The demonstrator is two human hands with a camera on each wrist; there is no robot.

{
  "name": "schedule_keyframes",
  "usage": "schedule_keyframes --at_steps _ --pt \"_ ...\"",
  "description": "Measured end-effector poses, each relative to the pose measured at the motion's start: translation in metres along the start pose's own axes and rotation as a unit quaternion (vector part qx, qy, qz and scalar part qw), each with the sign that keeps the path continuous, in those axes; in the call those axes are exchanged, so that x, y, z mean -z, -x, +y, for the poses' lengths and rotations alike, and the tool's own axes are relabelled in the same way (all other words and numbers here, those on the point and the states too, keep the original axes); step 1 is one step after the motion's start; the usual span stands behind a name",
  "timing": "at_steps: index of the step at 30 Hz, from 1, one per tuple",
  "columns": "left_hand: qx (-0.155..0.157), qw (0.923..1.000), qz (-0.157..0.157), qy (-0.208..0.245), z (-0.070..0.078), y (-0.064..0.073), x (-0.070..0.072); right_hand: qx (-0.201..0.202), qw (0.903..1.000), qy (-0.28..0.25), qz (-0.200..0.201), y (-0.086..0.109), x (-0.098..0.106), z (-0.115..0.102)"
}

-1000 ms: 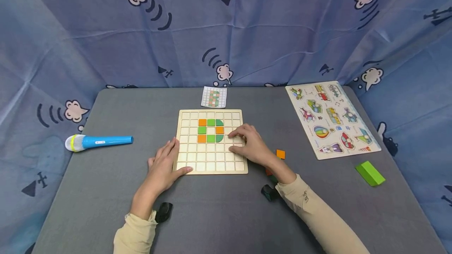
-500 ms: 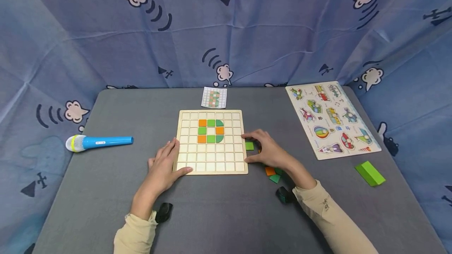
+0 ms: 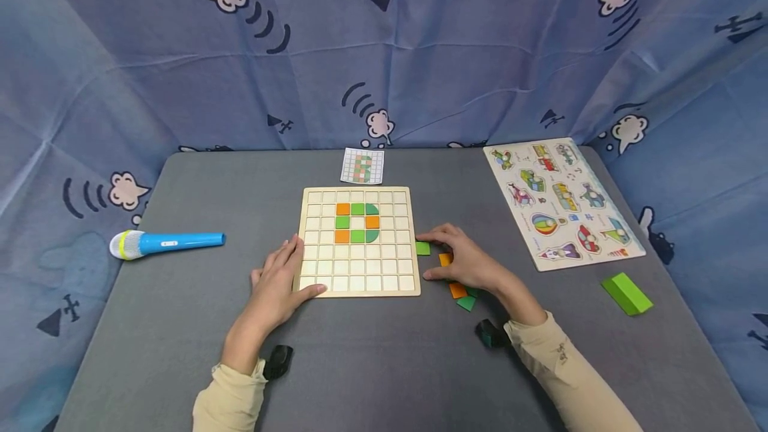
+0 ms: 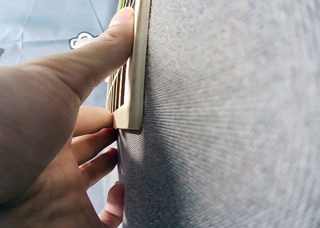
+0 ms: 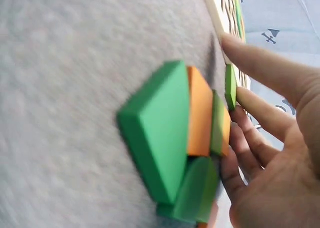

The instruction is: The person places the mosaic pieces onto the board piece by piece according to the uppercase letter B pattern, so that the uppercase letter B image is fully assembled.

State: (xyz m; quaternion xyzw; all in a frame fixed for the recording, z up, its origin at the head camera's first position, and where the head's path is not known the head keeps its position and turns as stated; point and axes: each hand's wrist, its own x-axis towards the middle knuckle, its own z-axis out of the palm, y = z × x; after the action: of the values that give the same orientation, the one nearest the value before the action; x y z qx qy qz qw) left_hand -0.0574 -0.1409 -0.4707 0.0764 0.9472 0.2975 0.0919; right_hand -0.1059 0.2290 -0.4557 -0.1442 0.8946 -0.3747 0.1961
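The wooden grid board [image 3: 360, 279] lies mid-table, with orange, light green and dark green pieces set in its upper cells. My left hand [image 3: 278, 285] rests at its lower left corner, thumb on the front border and fingers along the left side; in the left wrist view the thumb [image 4: 112, 42] presses the board's top. Just off the board's right edge, my right hand [image 3: 462, 260] spreads thumb and fingers above loose tiles, gripping none. A light green tile [image 3: 423, 248] lies at its fingertips. Under the palm are orange tiles [image 3: 458, 291] and a dark green piece [image 5: 162, 133].
Behind the board lies a small pattern card [image 3: 363, 166]. A blue toy microphone [image 3: 180, 240] is at the left, a picture puzzle board [image 3: 555, 219] at the back right. A green block [image 3: 627, 294] sits near the right edge. A patterned curtain [image 3: 384, 52] hangs behind the table.
My right hand has moved off the board to the right, over the loose tiles, uncovering the light green tile. The left hand stays in place, and the pieces set in the board look the same.
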Motion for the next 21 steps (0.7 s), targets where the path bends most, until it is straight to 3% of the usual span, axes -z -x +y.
schedule_keyframes --at_steps 10,15,21 --pt "0.007 0.9999 -0.01 0.0 -0.003 -0.001 -0.002 0.026 0.996 0.047 0.072 -0.004 -0.01 -0.001" --pt "0.007 0.9999 -0.008 0.001 -0.003 -0.002 -0.003 0.034 0.9952 0.024 0.088 -0.007 -0.01 -0.005" --pt "0.002 1.0 -0.002 0.0 -0.004 -0.001 -0.003 0.063 0.9875 -0.013 0.143 -0.015 -0.016 -0.015"
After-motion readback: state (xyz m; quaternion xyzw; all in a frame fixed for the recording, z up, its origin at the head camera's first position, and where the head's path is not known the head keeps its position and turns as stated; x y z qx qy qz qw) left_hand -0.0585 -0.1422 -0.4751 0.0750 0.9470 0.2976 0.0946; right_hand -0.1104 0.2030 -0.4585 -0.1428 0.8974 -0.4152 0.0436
